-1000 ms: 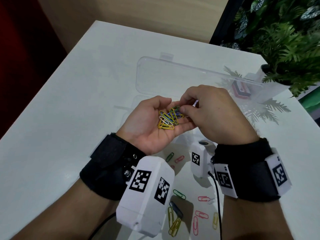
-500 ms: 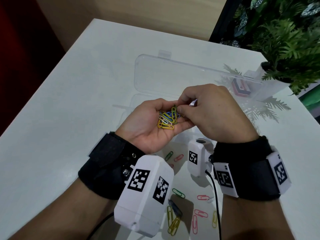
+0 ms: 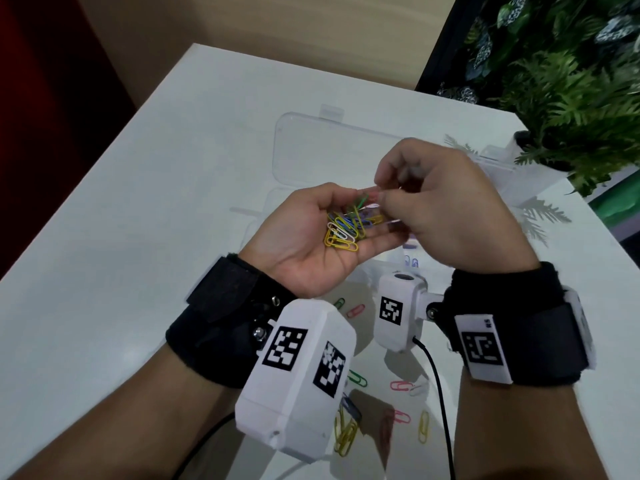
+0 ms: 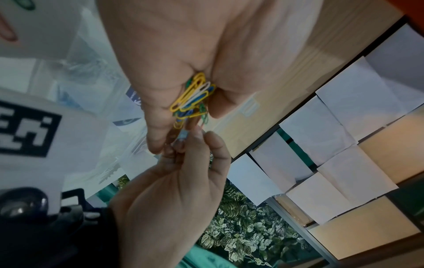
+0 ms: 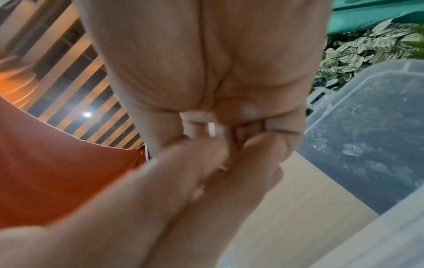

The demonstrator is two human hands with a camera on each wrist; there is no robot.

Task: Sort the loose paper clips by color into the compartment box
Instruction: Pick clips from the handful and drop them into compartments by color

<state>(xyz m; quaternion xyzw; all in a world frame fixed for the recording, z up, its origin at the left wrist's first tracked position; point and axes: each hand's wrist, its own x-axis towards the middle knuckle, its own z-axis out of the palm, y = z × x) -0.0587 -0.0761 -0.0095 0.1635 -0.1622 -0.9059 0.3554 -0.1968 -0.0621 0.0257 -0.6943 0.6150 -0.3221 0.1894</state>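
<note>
Paper clips, mixed yellow, blue, green, white, lay bunched in my left hand, palm up, fingers cupped round them. My right hand met its fingertips, thumb and forefinger pinching at pile; which clip, could not tell. Both hands hovered above clear compartment box, lid open, mid-table. More loose clips lay scattered near table's near edge, below my wrists.
</note>
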